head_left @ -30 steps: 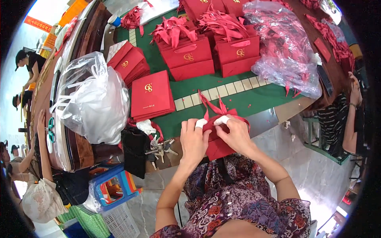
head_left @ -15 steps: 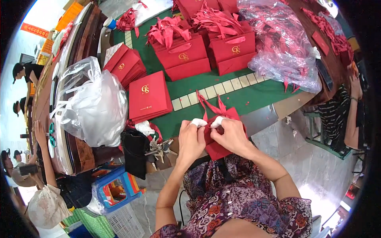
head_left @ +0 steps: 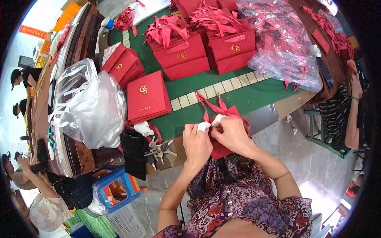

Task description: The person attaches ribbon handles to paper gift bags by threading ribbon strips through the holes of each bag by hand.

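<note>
At the green-topped table's near edge, a small red paper gift bag (head_left: 220, 152) sits between my two hands, with a red ribbon (head_left: 211, 104) reaching from it onto the cloth. My left hand (head_left: 197, 143) is closed, thumb and fingertips pinched at the bag's upper edge. From the other side my right hand (head_left: 233, 137) pinches the same edge, its fingertips nearly touching the left ones. White wraps cover a fingertip on each hand. The hands hide the bag's top and whatever ribbon end lies in the pinch.
Left of the hands lie flat red bags (head_left: 147, 97), a white plastic bag (head_left: 93, 105) and keys (head_left: 160, 150). Upright red bags full of ribbons (head_left: 180, 55) stand at the back, beside a clear plastic sack (head_left: 283, 47) of red ribbons. Other people sit left and right.
My left hand has turned and shifted slightly right, closer to my right hand, covering more of the bag. At the left, another person's arm has moved.
</note>
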Demonstrator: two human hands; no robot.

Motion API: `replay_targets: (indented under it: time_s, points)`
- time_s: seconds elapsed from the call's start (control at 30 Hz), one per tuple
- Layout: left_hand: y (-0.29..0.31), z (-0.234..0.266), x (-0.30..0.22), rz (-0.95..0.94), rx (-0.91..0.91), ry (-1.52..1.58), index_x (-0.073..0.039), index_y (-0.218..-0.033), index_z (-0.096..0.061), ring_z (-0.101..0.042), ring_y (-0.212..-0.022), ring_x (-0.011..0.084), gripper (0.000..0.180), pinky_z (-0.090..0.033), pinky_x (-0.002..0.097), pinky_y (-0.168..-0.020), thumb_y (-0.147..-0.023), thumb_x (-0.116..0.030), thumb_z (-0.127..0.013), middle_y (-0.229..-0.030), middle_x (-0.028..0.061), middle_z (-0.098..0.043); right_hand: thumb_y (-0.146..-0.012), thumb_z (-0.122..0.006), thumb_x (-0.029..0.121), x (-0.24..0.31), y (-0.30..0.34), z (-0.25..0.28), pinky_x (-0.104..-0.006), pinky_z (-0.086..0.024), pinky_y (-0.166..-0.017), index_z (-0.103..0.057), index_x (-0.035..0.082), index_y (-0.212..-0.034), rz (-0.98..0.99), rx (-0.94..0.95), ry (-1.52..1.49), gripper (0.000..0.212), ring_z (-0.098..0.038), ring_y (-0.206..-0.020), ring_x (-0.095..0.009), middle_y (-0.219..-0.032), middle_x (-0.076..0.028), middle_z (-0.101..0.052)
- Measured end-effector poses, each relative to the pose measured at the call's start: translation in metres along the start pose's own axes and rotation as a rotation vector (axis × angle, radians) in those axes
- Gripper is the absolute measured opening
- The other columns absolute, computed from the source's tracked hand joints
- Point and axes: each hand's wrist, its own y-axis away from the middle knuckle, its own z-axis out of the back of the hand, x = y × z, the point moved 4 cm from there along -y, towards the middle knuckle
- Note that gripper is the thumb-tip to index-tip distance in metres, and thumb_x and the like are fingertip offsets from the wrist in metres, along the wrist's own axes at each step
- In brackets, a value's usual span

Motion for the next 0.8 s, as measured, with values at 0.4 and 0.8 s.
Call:
replay_targets:
  time_s: [0.4, 0.8]
  points:
    - [-0.002, 0.0, 0.018, 0.228, 0.133, 0.361, -0.002, -0.101, -0.064, -0.06, -0.081, 0.0367, 0.014, -0.048, 0.0439, -0.072, -0.087, -0.004, -0.063, -0.086, 0.0167, -0.066, -0.085, -0.07, 0.01, -0.007, 0.008, -0.007, -0.0385, -0.054, -0.065, -0.064, 0.003, -0.094, 0.043, -0.134, -0.1, 0.012, -0.069, -0.074, -0.032, -0.085, -0.014, -0.07]
    - [-0.01, 0.004, 0.016, -0.04, 0.179, 0.231, -0.005, -0.097, -0.067, -0.059, -0.078, 0.0302, 0.022, -0.049, 0.0386, -0.068, -0.078, -0.007, -0.076, -0.083, 0.0107, -0.064, -0.088, -0.067, 0.017, -0.011, -0.029, 0.032, -0.044, -0.049, -0.07, -0.068, 0.002, -0.09, 0.23, 0.083, -0.069, 0.015, -0.062, -0.078, -0.036, -0.083, -0.017, -0.063]
